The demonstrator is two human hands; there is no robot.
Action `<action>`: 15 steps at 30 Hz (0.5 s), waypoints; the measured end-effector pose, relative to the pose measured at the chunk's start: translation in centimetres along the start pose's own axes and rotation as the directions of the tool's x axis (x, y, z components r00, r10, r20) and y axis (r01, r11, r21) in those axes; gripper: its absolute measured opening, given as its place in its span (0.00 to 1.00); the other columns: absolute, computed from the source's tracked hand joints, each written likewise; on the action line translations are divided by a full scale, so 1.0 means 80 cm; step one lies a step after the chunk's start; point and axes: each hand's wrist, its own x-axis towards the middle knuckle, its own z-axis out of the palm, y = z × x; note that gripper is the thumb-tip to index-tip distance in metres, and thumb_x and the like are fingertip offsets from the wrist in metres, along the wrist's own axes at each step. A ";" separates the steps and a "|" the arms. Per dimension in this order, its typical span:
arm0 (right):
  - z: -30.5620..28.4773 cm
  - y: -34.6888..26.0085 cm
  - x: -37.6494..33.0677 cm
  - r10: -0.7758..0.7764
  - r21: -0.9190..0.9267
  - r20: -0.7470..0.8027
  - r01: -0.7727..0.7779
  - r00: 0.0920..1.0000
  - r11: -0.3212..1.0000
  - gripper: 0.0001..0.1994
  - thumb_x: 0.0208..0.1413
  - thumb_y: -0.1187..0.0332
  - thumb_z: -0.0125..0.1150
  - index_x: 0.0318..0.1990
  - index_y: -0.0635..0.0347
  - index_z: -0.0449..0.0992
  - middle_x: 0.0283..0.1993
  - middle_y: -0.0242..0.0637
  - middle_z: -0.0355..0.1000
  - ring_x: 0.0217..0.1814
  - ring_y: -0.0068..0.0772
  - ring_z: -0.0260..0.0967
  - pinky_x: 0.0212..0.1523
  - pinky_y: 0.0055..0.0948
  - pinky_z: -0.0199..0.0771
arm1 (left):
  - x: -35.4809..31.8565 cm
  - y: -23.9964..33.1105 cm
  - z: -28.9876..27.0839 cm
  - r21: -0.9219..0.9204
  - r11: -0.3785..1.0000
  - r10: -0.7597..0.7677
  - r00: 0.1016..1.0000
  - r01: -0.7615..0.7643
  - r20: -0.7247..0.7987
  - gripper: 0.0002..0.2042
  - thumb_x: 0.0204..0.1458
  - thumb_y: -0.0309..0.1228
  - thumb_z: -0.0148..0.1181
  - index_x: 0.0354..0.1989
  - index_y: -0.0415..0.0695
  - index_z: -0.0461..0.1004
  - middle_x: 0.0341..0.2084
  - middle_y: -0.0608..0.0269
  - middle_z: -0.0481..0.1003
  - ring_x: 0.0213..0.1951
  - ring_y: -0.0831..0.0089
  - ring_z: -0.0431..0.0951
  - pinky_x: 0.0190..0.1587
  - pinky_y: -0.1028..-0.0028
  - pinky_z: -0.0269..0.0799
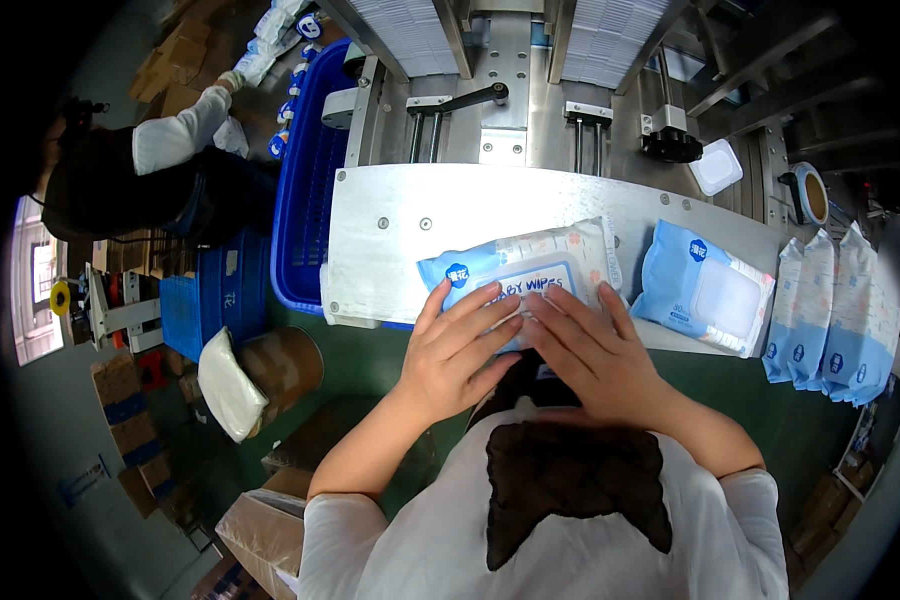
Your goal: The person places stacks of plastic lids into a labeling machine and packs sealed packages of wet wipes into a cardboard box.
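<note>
A blue and white pack of wet wipes (510,255) lies on the metal worktop (370,270) right in front of me. My left hand (460,345) rests on the pack's near left part, fingers stretched out. Beside it my right hand (595,350) lies flat on the near right part, its fingers spread too. Both hands cover part of the pack's lid label. To the right, apart from my hands, sits a second wipes pack (705,290) with a plain white lid. Further right several more wipes packs (835,310) stand side by side.
Beyond the worktop stands a machine with stacked white lids (610,40) and a black lever (475,97). A loose white lid (716,167) lies at its right. Left are a blue basket (305,190), a cardboard drum (295,370) and a co-worker (160,175) handling packs.
</note>
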 end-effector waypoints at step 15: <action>0.008 -0.017 0.017 0.113 -0.170 -0.019 -0.115 0.993 0.979 0.46 0.37 0.48 0.70 0.64 0.59 0.60 0.69 0.41 0.55 0.72 0.42 0.49 0.69 0.49 0.43 | -0.006 -0.045 0.001 -0.142 0.984 -0.127 0.987 0.112 -0.097 0.59 0.22 0.38 0.81 0.67 0.44 0.48 0.66 0.44 0.47 0.68 0.42 0.43 0.66 0.51 0.50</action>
